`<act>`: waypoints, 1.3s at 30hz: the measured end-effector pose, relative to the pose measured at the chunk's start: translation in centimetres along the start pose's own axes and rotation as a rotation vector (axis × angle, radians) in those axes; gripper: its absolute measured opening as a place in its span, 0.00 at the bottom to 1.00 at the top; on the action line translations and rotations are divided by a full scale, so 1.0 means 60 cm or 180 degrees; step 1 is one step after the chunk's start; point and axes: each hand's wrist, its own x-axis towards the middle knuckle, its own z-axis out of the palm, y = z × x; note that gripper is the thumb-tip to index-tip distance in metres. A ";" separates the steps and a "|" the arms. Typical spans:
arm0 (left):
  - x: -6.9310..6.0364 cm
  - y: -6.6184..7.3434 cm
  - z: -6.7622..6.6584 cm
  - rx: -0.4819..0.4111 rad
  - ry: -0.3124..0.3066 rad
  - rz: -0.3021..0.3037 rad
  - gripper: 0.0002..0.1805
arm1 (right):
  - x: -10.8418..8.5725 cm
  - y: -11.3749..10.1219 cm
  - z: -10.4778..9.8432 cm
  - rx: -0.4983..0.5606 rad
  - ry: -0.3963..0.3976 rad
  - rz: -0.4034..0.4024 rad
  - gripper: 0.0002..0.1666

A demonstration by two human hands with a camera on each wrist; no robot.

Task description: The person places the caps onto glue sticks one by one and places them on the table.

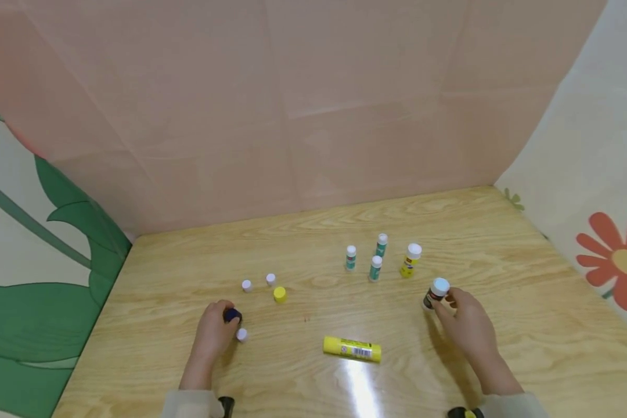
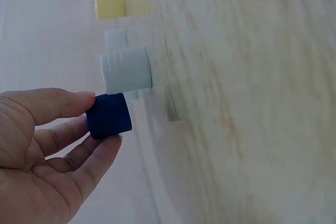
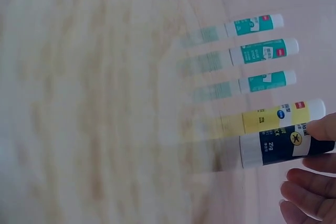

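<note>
In the head view my left hand (image 1: 214, 328) is at the left of the table, pinching a dark blue cap (image 2: 108, 116) between thumb and fingers. A white cap (image 1: 242, 335) sits right beside it. My right hand (image 1: 467, 322), on the right, grips a dark navy glue stick (image 3: 286, 145) with a white top. That stick stands nearly upright at the tabletop; whether its base touches the wood I cannot tell. Close behind it stands a yellow glue stick (image 1: 410, 261). Three teal glue sticks (image 1: 350, 259) stand upright to its left.
Two more white caps (image 1: 247, 285) and a yellow cap (image 1: 279, 295) sit beyond my left hand. A larger yellow tube (image 1: 352, 349) lies on its side near the front middle of the wood-grain table (image 1: 303, 395). Cloth hangings (image 1: 292, 145) border the back and sides.
</note>
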 end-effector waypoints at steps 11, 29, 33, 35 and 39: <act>-0.010 0.003 -0.007 -0.0174 0.0030 -0.0165 0.17 | 0.005 0.002 0.006 0.0112 0.0135 -0.0129 0.15; -0.030 0.020 0.002 -0.0820 0.0190 0.0035 0.17 | 0.004 -0.001 0.012 0.0193 0.0131 -0.0107 0.14; -0.033 0.028 0.003 -0.0923 0.0221 0.0075 0.16 | 0.004 -0.003 0.013 0.0234 0.0110 -0.0145 0.14; -0.035 0.031 0.003 -0.0964 0.0227 0.0066 0.16 | 0.004 -0.003 0.014 0.0265 0.0107 -0.0175 0.13; -0.037 0.033 0.005 -0.1021 0.0211 0.0019 0.16 | 0.006 -0.006 0.017 0.0393 0.0061 -0.0211 0.13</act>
